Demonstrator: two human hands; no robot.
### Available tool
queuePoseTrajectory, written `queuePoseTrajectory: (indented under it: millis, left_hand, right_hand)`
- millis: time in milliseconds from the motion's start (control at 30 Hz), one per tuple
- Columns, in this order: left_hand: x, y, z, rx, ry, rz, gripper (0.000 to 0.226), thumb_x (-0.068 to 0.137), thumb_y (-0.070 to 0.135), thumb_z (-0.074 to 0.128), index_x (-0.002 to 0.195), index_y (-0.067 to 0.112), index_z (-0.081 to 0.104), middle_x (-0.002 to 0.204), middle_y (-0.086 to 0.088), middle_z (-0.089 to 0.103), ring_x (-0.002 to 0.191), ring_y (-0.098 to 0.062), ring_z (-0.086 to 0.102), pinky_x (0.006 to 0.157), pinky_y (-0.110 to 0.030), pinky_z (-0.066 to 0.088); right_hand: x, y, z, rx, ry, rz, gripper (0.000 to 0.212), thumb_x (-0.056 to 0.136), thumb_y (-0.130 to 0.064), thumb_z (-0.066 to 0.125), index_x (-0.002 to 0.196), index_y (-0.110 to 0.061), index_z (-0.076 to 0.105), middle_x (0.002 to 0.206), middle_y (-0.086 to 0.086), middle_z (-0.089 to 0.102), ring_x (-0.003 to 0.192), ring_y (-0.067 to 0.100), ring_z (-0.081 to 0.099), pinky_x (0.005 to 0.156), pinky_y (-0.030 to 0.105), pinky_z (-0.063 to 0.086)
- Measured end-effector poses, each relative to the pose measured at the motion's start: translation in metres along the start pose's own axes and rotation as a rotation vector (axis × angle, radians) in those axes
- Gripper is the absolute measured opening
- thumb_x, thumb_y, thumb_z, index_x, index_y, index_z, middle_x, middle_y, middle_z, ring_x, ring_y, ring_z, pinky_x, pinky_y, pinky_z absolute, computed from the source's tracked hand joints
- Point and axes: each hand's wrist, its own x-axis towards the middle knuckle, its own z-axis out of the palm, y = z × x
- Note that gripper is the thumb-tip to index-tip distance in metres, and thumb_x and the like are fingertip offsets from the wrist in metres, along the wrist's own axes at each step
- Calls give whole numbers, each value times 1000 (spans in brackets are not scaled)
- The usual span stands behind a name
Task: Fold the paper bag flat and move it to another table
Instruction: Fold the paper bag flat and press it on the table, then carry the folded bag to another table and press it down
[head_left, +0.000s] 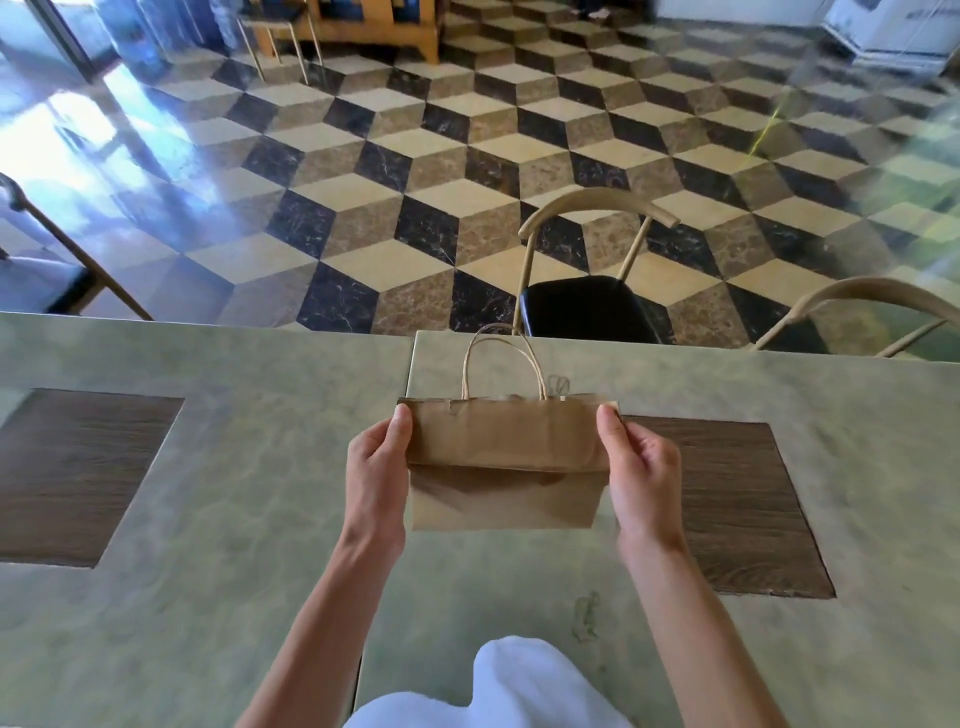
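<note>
A brown paper bag (506, 457) is flattened, with its bottom flap folded up over its body and two twisted paper handles sticking out away from me. My left hand (375, 470) pinches its left edge, thumb on top. My right hand (641, 470) pinches its right edge the same way. The bag is held just above the right-hand grey-green table (675, 649), close to the seam with the left-hand table (234, 519).
Both tables have dark wood-grain inset panels (727, 509) (78, 473). Beyond the far edge stand a black-seated chair (587, 306), another chair at right (857, 312) and one at left (47, 270), on a cube-patterned tiled floor.
</note>
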Motion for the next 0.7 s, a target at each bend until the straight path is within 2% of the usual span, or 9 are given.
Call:
queuePoseTrajectory:
  millis: [100, 233, 300, 433, 533, 600, 667, 700]
  left_hand:
    - [-8, 11, 2, 20, 18, 39, 58, 93, 42, 50, 68, -7, 34, 77, -7, 27, 74, -28, 18, 68, -43, 15]
    - [-21, 20, -3, 10, 60, 35, 63, 92, 44, 51, 69, -11, 32, 77, -10, 28, 74, -34, 15, 70, -45, 14]
    - [-31, 25, -6, 23, 112, 42, 61, 92, 44, 51, 67, -8, 31, 76, -10, 26, 76, -35, 14, 69, -50, 12]
    - [-50, 36, -17, 35, 224, 45, 59, 93, 42, 51, 65, -6, 30, 72, -15, 21, 75, -37, 14, 70, -56, 12]
    - [-65, 42, -34, 44, 319, 59, 60, 93, 42, 50, 66, -8, 32, 71, -18, 20, 71, -42, 16, 69, -50, 11]
    - [-76, 44, -48, 51, 366, 78, 60, 94, 43, 49, 67, -9, 34, 74, -10, 26, 70, -38, 18, 68, -45, 16]
    - [-91, 45, -65, 46, 428, 69, 61, 93, 45, 48, 70, -11, 38, 76, -8, 31, 72, -30, 23, 69, -42, 20]
    - [-99, 46, -75, 36, 459, 65, 62, 93, 46, 48, 71, -12, 40, 77, -7, 34, 73, -28, 25, 70, -41, 21]
  right_hand:
    - [2, -10, -1, 11, -44, -17, 60, 99, -29, 59, 60, 9, 32, 58, 5, 24, 57, 18, 21, 53, 32, 19]
    - [9, -16, -3, 7, -126, -42, 60, 99, -29, 59, 56, 0, 29, 51, -6, 22, 56, 19, 19, 56, 41, 16]
    - [11, -16, -2, -4, -179, -63, 59, 99, -31, 59, 54, -4, 32, 49, -7, 24, 53, 16, 20, 53, 38, 17]
    - [12, -21, 10, 23, -317, -77, 64, 99, -35, 58, 64, 17, 43, 54, 7, 31, 56, 25, 25, 52, 40, 22]
    - [9, -26, 23, 21, -415, -98, 64, 99, -35, 58, 61, 14, 40, 50, 4, 29, 53, 23, 24, 50, 37, 20]
    - [3, -30, 34, 9, -482, -113, 65, 98, -39, 57, 61, 13, 44, 47, 15, 32, 51, 24, 28, 50, 34, 22]
    - [-7, -32, 46, 4, -573, -118, 67, 97, -47, 56, 71, 15, 55, 55, 32, 48, 53, 25, 37, 53, 34, 30]
    - [-14, -32, 53, 4, -601, -123, 68, 96, -49, 56, 75, 16, 58, 58, 34, 51, 55, 24, 39, 55, 34, 31]
